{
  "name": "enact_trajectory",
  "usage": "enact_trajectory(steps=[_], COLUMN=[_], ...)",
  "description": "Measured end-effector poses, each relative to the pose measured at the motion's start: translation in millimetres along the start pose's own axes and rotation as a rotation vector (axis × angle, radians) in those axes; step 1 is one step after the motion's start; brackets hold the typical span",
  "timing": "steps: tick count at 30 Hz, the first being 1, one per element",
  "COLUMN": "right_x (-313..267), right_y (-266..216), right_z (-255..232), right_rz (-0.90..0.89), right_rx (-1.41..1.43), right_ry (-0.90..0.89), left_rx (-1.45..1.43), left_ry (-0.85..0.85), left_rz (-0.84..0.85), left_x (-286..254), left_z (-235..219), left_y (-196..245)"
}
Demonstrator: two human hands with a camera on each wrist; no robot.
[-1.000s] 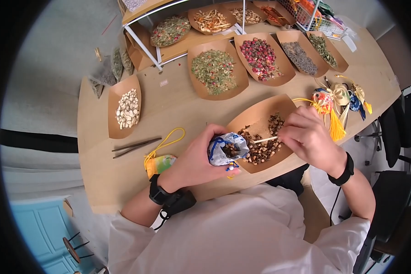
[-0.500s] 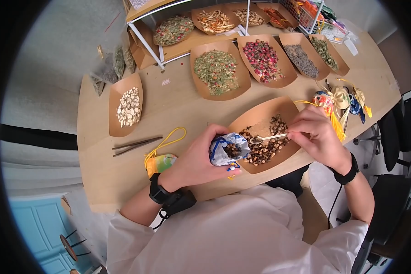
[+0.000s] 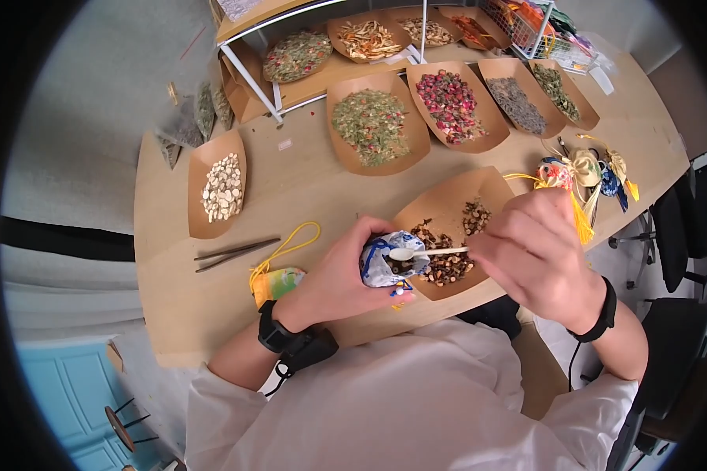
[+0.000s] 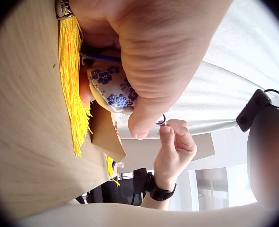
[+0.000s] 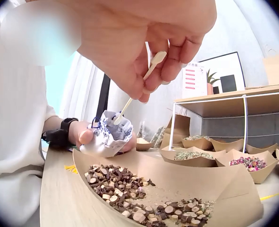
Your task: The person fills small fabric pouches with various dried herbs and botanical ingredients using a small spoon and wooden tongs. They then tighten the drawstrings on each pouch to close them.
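Note:
The left hand (image 3: 334,275) grips a white pouch with blue flowers (image 3: 378,271), its mouth open and dark bits inside. In the left wrist view, the thumb lies across the pouch (image 4: 112,89), beside a yellow tassel (image 4: 72,85). Thumb and fingers of the right hand (image 3: 538,259) pinch a small pale spoon (image 3: 440,251), whose bowl is over the pouch mouth. The right wrist view shows the spoon (image 5: 151,71) slanting down into the opening of the pouch (image 5: 106,141). Close by is a brown paper tray (image 3: 428,192) of chopped dark and pale pieces (image 3: 448,269).
Paper trays of herbs (image 3: 369,129) and rosebuds (image 3: 450,106) line the back, below a shelf (image 3: 306,96). At left are a tray of white slices (image 3: 222,188), dark tweezers (image 3: 236,250) and a yellow-green pouch (image 3: 275,284). Several decorated pouches (image 3: 585,169) lie at right.
The right hand has moved the spoon from over the chopped pieces in the tray leftward to the pouch mouth. The left hand holds the pouch in nearly the same place.

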State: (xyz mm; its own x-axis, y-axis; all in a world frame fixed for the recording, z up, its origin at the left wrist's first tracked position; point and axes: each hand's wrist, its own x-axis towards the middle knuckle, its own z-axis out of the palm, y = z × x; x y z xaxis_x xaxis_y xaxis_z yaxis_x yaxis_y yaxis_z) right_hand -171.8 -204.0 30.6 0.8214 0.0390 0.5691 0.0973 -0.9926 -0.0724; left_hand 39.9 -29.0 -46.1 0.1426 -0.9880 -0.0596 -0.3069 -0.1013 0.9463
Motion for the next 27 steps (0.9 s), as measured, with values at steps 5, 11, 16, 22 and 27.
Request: enact_trajectory(steps=[5,11,16,22,27], right_x=[-6.5,-26.5,-28.2,-33.8,-33.6], right_y=[25.6,50.2,38.1,30.6,35.5], right_z=[-16.9,11.4,21.7,22.6,20.1], right_rz=[0.099,0.186,0.154,0.213,0.264], right_rx=[-0.101,-0.074,-0.005,0.197,0.275], right_ry=[-0.003,-0.117,-0.169,-0.222,-0.285], left_rx=[-0.057,-0.029,-0.035,-0.036,-0.032], left_ry=[-0.006,-0.013,-0.009,-0.012,-0.012], left_rz=[-0.007,-0.028,-0.023,-0.039,-0.026], left_x=[-0.7,-0.4,-0.6,-0.1,0.0], left_z=[1.3,-0.7,-0.1,-0.2,-0.3], left_y=[-1.4,2.5,1.9,2.8,1.7])
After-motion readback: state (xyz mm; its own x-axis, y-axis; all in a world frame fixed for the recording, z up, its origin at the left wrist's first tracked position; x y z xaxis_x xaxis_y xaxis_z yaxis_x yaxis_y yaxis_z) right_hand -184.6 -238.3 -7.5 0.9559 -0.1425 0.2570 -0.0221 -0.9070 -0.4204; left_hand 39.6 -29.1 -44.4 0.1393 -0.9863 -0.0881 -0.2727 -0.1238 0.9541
